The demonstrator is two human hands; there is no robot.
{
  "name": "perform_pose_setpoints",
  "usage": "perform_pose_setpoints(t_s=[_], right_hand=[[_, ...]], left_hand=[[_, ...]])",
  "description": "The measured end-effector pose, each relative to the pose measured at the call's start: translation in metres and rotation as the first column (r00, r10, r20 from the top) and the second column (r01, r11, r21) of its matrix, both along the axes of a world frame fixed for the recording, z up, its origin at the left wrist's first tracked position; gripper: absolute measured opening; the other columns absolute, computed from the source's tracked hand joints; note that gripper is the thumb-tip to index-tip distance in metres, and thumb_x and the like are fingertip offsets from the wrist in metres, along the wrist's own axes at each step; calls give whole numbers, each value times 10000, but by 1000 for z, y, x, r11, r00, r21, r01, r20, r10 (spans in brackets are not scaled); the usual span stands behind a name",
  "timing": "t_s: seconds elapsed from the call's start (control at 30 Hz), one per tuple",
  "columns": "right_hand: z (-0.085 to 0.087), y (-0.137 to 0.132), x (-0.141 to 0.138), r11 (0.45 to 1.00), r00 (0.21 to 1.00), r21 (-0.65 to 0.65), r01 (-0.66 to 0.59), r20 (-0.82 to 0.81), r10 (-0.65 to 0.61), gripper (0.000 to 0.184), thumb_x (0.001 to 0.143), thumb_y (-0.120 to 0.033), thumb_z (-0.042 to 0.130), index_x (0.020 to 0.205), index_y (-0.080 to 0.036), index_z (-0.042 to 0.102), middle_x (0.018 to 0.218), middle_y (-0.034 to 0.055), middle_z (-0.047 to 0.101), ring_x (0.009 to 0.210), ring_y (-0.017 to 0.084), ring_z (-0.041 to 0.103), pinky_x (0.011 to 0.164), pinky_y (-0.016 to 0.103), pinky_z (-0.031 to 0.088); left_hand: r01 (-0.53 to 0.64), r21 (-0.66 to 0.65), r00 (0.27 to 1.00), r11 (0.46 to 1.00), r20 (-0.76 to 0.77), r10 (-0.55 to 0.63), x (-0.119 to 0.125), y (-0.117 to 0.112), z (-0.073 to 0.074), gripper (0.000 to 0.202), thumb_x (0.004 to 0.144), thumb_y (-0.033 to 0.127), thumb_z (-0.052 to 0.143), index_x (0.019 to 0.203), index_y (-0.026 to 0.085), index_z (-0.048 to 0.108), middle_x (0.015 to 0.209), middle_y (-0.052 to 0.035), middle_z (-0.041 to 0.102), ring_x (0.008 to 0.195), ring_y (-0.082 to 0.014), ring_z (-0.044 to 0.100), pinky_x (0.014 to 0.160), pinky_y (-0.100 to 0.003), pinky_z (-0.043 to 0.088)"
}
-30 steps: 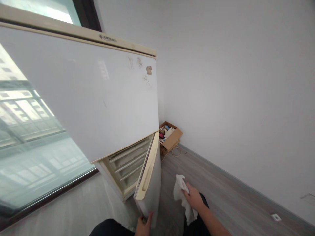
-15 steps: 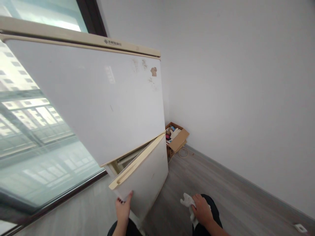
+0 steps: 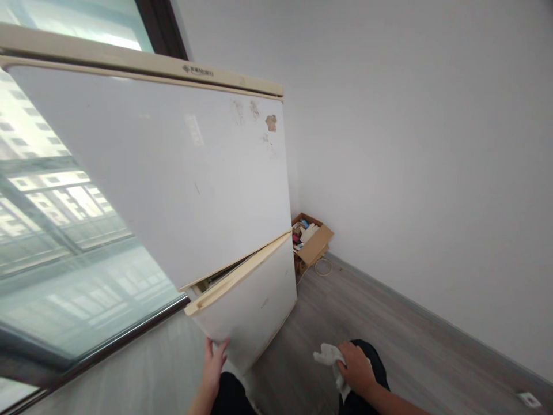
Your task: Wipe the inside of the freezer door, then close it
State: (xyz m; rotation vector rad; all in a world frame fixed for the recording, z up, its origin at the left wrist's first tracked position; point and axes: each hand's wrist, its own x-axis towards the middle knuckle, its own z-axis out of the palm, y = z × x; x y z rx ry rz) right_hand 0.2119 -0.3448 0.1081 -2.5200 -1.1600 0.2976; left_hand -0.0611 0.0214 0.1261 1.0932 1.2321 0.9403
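The lower door (image 3: 254, 311) of a white fridge with cream trim stands slightly ajar, leaving a narrow gap below the upper door (image 3: 207, 167). My left hand (image 3: 212, 363) rests against the lower door's front near its free edge, thumb and fingers apart, touching it without gripping. A crumpled white cloth (image 3: 329, 354) is bunched in my right hand (image 3: 356, 364), whose fingers are closed around it. That hand lies on my right knee (image 3: 375, 357), away from the fridge. Part of the cloth is hidden under my palm.
In the corner beyond the fridge sits an open cardboard box (image 3: 317, 245) of mixed items, with a cable loop (image 3: 323, 267) beside it. A glass window (image 3: 86, 259) runs along the left. A white wall and a small socket (image 3: 529, 399) are on the right.
The lower door has swung further inward, narrowing the gap, and my left hand has moved along with it. My right hand stays on the knee with the cloth.
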Motion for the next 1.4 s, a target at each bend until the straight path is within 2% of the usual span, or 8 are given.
perform_pose_setpoints(t_s=[0.1,0.23,0.53,0.67,0.77,0.87,1.13,1.4], right_hand=[[-1,-2,1,999,999,-19,-37,-19,36,348,900,-244,455,1101,-159,726,1167,122,707,1162,293,615,1027,412,399],[2,-2,2,1000,1000,-7,-22,-11,22,323,895,-232,477,1084,-164,730,1178,126,704,1155,291,619,1023,409,400],[20,-2,-9,999,997,1,45,-57,-45,316,886,-229,465,1042,-203,739,1138,162,705,1143,322,616,991,405,370],[17,-7,-7,999,999,-14,49,-23,-49,340,896,-236,441,1065,-191,732,1149,150,702,1153,320,616,1002,406,375],[13,-13,-3,998,998,-14,62,-1,-62,329,900,-239,449,1053,-194,736,1128,139,709,1131,305,626,993,389,389],[10,-17,0,997,997,-10,77,20,-77,319,901,-239,468,1066,-195,737,1132,123,714,1124,294,630,991,375,398],[9,-11,0,997,996,-22,78,32,-77,289,910,-235,490,1062,-200,733,1121,108,720,1129,282,630,996,359,393],[13,-6,-4,997,998,16,69,-10,-69,285,881,-219,509,1040,-211,746,1119,134,721,1125,307,640,992,389,393]], left_hand=[[57,-95,995,994,82,-49,-14,-19,-17,770,842,335,689,1533,373,353,1682,-88,311,1391,-352,540,1133,-550,463],[187,-253,977,949,152,-152,-14,-19,-19,656,918,429,640,1524,416,390,1662,-66,361,1395,-335,538,1154,-542,438],[229,-180,953,957,242,-183,67,-10,34,782,811,301,794,1491,339,410,1600,-119,411,1373,-309,562,1142,-557,451],[148,-197,927,969,369,-67,86,1,49,387,909,315,617,1280,317,509,1306,-46,588,1125,-216,707,1060,-466,540],[79,-215,897,973,442,25,89,15,59,145,901,345,558,1029,278,546,974,5,592,992,-204,731,1038,-466,547],[15,-217,866,976,490,96,87,28,70,158,845,393,593,897,263,518,803,27,509,956,-222,724,1038,-488,539],[-59,-196,799,979,578,165,75,46,95,242,779,439,598,847,266,442,833,23,486,1003,-237,701,1052,-499,520],[-55,-222,789,973,588,179,62,54,103,331,776,432,623,1007,313,418,973,25,502,1001,-224,713,1048,-487,527]])
